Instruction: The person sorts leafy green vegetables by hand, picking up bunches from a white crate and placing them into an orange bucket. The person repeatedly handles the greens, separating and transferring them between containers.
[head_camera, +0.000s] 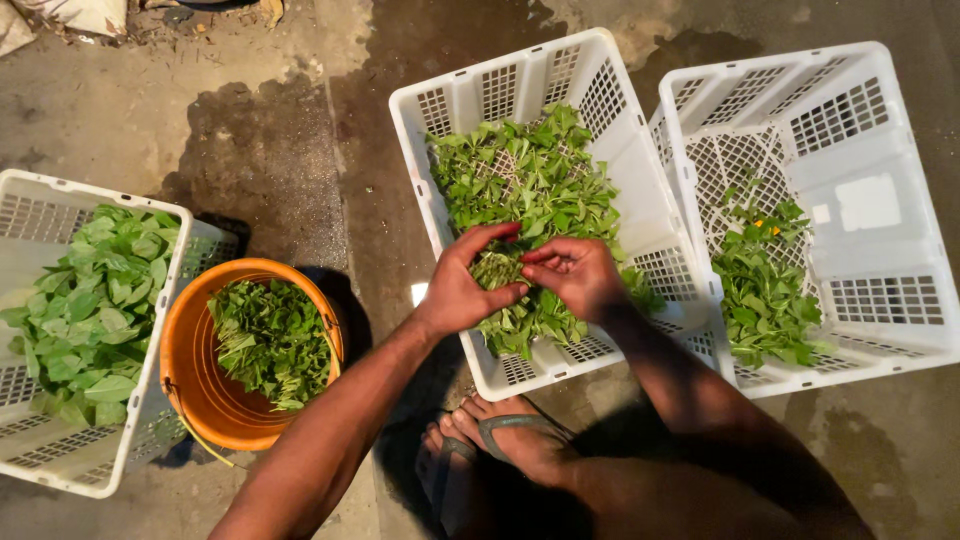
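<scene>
A bunch of leafy green stems (497, 268) is held between both my hands over the middle white crate (640, 195). My left hand (465, 285) curls around the bunch from the left. My right hand (575, 275) pinches it from the right, fingers bent inward. The crate holds a loose heap of green leaves (530, 175) spread across its slatted floor.
A second white crate (880, 190) on the right holds a small pile of leaves (765, 290). An orange bucket (190, 350) with greens and a third white crate (150, 380) of broad leaves stand at left. My feet in sandals (500, 440) rest on wet concrete.
</scene>
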